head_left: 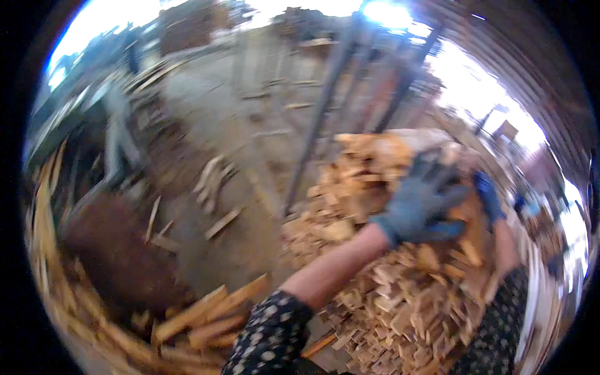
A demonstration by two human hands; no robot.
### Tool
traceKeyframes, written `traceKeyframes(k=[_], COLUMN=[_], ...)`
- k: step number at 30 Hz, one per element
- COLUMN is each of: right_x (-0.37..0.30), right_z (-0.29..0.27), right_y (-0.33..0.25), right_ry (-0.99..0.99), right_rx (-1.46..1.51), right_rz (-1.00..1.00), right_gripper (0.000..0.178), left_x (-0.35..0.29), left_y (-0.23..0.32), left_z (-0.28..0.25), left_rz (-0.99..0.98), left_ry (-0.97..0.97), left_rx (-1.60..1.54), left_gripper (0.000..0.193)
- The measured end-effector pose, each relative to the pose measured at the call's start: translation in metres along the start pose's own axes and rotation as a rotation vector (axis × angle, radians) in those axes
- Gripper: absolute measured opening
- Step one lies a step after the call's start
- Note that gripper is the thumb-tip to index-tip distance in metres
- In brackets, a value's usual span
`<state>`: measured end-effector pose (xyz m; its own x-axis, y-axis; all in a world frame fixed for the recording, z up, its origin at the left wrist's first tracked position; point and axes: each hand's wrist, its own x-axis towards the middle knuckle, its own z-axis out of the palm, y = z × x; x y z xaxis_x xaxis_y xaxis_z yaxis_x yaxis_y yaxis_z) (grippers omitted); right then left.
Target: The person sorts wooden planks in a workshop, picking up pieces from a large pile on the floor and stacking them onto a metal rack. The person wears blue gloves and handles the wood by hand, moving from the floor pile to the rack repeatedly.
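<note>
My left hand [424,199], in a grey work glove with a blue cuff, lies over the upper part of a tall stack of small wood pieces [400,300]. Its fingers are spread, and nothing shows gripped in them. On the stack's right side is my right hand [489,197], in a blue glove, beside a tan wood piece [470,228]. Motion blur smears its fingers, so I cannot make out whether it holds anything. A light-coloured covering or bundle [425,136] sits at the far top of the stack.
Long wood strips [212,315] lie in a heap at the lower left, near a brown sheet-like surface [119,244]. Wood scraps [214,181] litter the floor. A dark metal post [322,119] stands just left of the stack, with another behind it.
</note>
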<state>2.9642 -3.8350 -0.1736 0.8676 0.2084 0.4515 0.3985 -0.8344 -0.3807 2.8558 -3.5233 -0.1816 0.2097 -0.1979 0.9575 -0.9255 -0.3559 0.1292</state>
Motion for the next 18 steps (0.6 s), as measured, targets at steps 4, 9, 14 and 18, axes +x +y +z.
traceKeyframes(k=[4, 9, 14, 18], right_x=[-0.011, -0.03, -0.101, -0.233], right_z=[-0.023, -0.003, 0.088, 0.229], right_y=[-0.036, -0.153, -0.34, -0.37], right_ry=[0.022, 0.072, -0.255, -0.81], right_rx=[-0.256, -0.396, -0.023, 0.263], right_rz=[-0.007, -0.249, -0.635, -1.064], right_gripper=[0.038, 0.036, 0.037, 0.037], left_x=[-0.085, -0.336, -0.495, -0.582], left_y=[0.044, 0.16, 0.358, 0.507], left_z=[-0.032, -0.066, -0.135, -0.188], left_rz=[-0.258, -1.15, -1.963, -2.345], left_ry=[0.06, -0.218, -0.329, -0.016], left_rx=[-0.036, -0.002, -0.174, 0.065], left_gripper=[0.072, 0.06, 0.047, 0.04])
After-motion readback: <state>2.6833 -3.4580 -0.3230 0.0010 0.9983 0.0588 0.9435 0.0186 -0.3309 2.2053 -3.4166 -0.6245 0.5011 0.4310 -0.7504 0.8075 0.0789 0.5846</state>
